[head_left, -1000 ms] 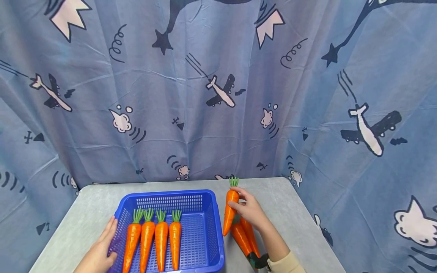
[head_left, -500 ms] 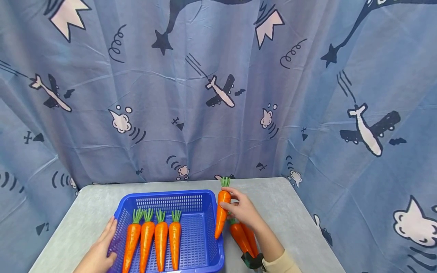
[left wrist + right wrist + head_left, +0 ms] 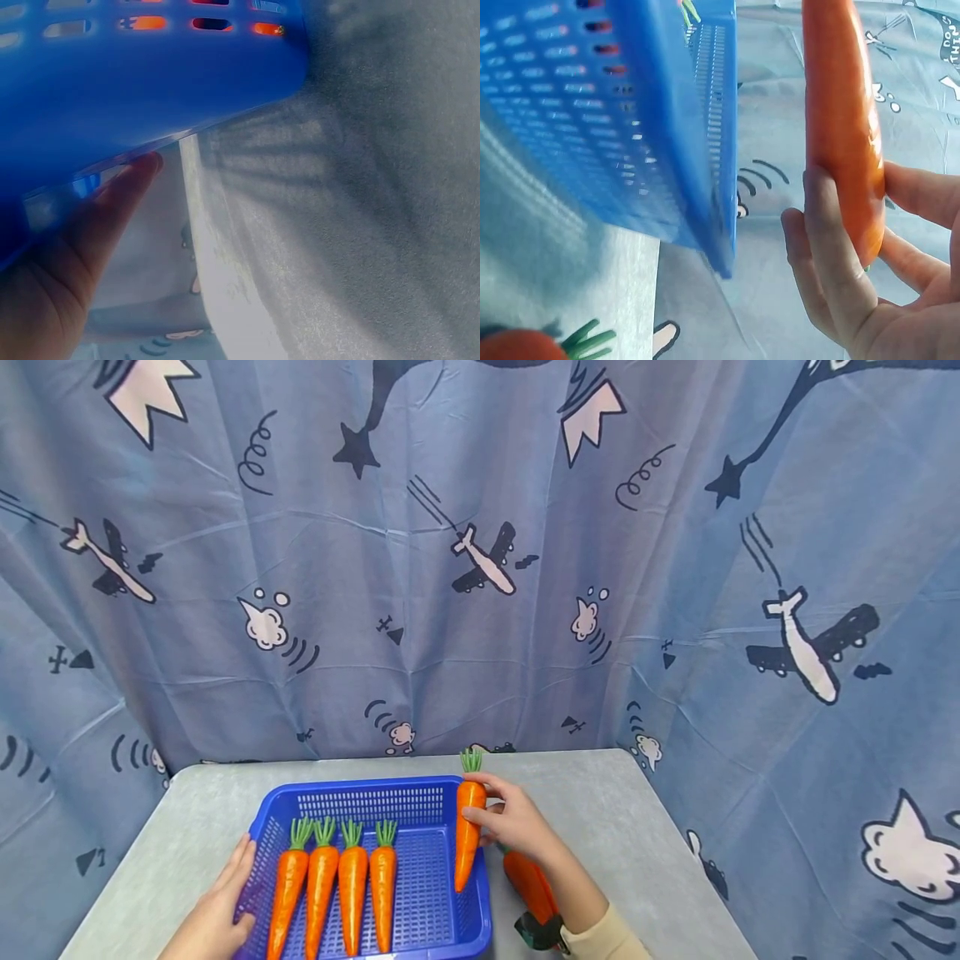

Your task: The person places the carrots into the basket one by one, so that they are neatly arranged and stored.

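My right hand [image 3: 517, 822] pinches an orange carrot [image 3: 467, 839] near its green top. It hangs upright, overlapping the right rim of the blue plastic basket [image 3: 360, 785] in the head view. In the right wrist view, thumb and fingers hold this carrot [image 3: 844, 112] from both sides, beside the basket wall. My left hand [image 3: 213, 906] rests with straight fingers along the basket's left side; the left wrist view has a finger at the rim. Inside the basket, several carrots [image 3: 352, 893] lie side by side in a row, green tops toward the back.
Right of the basket, a carrot [image 3: 525, 877] lies on the grey table [image 3: 637, 827], partly hidden under my right forearm. Another view of it shows the green top of this carrot [image 3: 517, 345] below the basket. A blue patterned curtain [image 3: 480, 635] stands behind the table.
My right hand has carried the carrot leftward, from above the table beside the basket to over its right rim. The left hand and the carrots in the basket have stayed put.
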A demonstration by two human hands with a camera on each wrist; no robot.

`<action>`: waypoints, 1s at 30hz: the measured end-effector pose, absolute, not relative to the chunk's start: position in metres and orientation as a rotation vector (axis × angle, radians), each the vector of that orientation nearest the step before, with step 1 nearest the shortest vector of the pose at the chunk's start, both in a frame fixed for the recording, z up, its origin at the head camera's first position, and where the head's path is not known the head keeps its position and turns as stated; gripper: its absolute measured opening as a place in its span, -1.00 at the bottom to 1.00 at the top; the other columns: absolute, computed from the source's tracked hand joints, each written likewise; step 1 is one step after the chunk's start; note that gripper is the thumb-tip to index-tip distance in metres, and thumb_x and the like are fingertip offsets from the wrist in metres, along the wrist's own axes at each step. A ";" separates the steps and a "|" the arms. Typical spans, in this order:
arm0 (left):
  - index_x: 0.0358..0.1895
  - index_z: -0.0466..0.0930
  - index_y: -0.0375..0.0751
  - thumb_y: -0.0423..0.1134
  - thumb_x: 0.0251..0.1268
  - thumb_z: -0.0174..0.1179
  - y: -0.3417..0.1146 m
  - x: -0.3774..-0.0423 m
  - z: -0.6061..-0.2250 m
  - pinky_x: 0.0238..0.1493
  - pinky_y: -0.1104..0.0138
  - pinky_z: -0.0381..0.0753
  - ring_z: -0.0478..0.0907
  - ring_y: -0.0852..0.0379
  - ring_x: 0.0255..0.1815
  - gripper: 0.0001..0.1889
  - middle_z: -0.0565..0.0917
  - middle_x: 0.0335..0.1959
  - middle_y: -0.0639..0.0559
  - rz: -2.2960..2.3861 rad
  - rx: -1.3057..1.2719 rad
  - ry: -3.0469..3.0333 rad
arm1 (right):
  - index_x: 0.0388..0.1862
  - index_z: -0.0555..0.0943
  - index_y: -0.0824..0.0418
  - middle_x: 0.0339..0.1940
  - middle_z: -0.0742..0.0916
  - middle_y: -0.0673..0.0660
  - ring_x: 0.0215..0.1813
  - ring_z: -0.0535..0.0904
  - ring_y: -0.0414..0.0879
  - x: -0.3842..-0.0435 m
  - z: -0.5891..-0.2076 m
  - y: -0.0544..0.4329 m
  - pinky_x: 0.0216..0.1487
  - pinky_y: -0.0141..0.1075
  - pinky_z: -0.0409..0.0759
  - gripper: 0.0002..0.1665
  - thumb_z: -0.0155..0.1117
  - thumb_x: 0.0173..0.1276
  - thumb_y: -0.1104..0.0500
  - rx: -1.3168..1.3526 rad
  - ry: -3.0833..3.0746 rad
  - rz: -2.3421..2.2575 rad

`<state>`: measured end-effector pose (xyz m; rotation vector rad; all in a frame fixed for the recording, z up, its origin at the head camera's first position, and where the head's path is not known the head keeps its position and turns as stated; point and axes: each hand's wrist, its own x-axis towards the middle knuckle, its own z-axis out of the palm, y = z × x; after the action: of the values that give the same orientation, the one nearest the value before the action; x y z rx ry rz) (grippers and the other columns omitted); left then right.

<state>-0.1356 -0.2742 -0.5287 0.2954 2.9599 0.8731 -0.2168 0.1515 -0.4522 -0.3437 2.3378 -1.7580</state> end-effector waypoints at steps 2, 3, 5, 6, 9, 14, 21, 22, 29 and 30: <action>0.49 -0.03 -0.67 -0.51 -0.08 0.30 -0.274 -0.135 -0.529 0.32 -0.20 0.25 0.18 -0.55 0.44 0.00 -0.03 0.56 -0.53 0.868 0.305 2.976 | 0.43 0.45 0.17 0.20 0.60 0.37 -0.24 0.68 -0.03 -0.216 -0.451 0.148 -0.38 -0.01 0.76 -0.34 0.36 0.37 0.17 -0.354 2.344 -1.747; 0.49 -0.03 -0.67 -0.51 -0.08 0.30 -0.274 -0.135 -0.529 0.32 -0.20 0.25 0.18 -0.55 0.43 0.00 -0.03 0.56 -0.53 0.866 0.307 2.979 | 0.43 0.46 0.16 0.21 0.60 0.38 -0.23 0.68 -0.03 -0.216 -0.450 0.146 -0.37 -0.01 0.76 -0.34 0.36 0.36 0.17 -0.361 2.342 -1.745; 0.49 -0.03 -0.68 -0.52 -0.09 0.30 -0.273 -0.135 -0.529 0.31 -0.20 0.26 0.19 -0.55 0.43 0.00 -0.03 0.56 -0.53 0.866 0.310 2.982 | 0.42 0.47 0.14 0.21 0.60 0.37 -0.22 0.68 -0.03 -0.216 -0.449 0.142 -0.37 -0.04 0.76 -0.35 0.37 0.36 0.17 -0.369 2.340 -1.740; 0.49 -0.03 -0.68 -0.52 -0.09 0.30 -0.273 -0.135 -0.530 0.31 -0.20 0.26 0.19 -0.54 0.43 0.00 -0.03 0.56 -0.53 0.867 0.312 2.985 | 0.42 0.47 0.14 0.21 0.60 0.37 -0.21 0.68 -0.03 -0.215 -0.448 0.140 -0.36 -0.05 0.76 -0.36 0.37 0.36 0.17 -0.380 2.337 -1.740; 0.49 -0.02 -0.68 -0.52 -0.10 0.31 -0.273 -0.135 -0.530 0.31 -0.20 0.27 0.20 -0.54 0.43 0.00 -0.02 0.56 -0.53 0.867 0.318 2.996 | 0.40 0.48 0.13 0.19 0.60 0.35 -0.18 0.69 -0.01 -0.215 -0.448 0.135 -0.33 -0.06 0.77 -0.38 0.36 0.37 0.18 -0.410 2.320 -1.737; 0.51 -0.02 -0.64 -0.53 -0.11 0.30 -0.274 -0.133 -0.533 0.48 0.37 0.10 0.22 -0.54 0.40 0.01 -0.05 0.58 -0.48 0.895 0.325 3.022 | 0.39 0.49 0.10 0.14 0.63 0.30 -0.15 0.69 -0.01 -0.216 -0.449 0.125 -0.30 -0.05 0.77 -0.40 0.35 0.38 0.17 -0.434 2.300 -1.717; 0.52 -0.02 -0.61 -0.53 -0.09 0.29 -0.273 -0.133 -0.533 0.27 0.74 -0.23 0.21 -0.55 0.41 0.01 -0.04 0.59 -0.45 0.906 0.327 3.037 | 0.36 0.52 0.05 0.13 0.62 0.29 -0.14 0.68 0.02 -0.218 -0.452 0.110 -0.33 -0.08 0.77 -0.45 0.30 0.39 0.23 -0.429 2.271 -1.709; 0.52 -0.02 -0.61 -0.53 -0.09 0.29 -0.273 -0.133 -0.534 0.28 0.74 -0.23 0.21 -0.54 0.42 0.01 -0.04 0.59 -0.45 0.905 0.329 3.044 | 0.35 0.53 0.04 0.14 0.61 0.28 -0.13 0.68 0.03 -0.218 -0.451 0.108 -0.32 -0.08 0.77 -0.46 0.30 0.40 0.24 -0.427 2.267 -1.707; 0.52 -0.02 -0.62 -0.56 -0.12 0.28 -0.274 -0.132 -0.537 0.10 0.89 -0.41 0.10 -0.36 0.51 0.01 -0.04 0.59 -0.46 0.957 0.361 3.069 | 0.32 0.55 0.04 0.11 0.60 0.27 -0.12 0.69 0.06 -0.223 -0.450 0.096 -0.28 0.01 0.77 -0.47 0.30 0.38 0.29 -0.432 2.214 -1.724; 0.52 -0.02 -0.62 -0.56 -0.12 0.27 -0.274 -0.132 -0.537 0.09 0.89 -0.41 0.10 -0.38 0.51 0.01 -0.05 0.60 -0.45 0.958 0.350 3.060 | 0.31 0.56 0.04 0.11 0.60 0.27 -0.12 0.69 0.06 -0.224 -0.450 0.094 -0.29 -0.01 0.77 -0.47 0.30 0.37 0.30 -0.433 2.211 -1.725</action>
<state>-0.1316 -0.2740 -0.5366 0.3504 3.0596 0.9581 -0.2237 0.0943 -0.4502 -0.4332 2.2106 -1.7246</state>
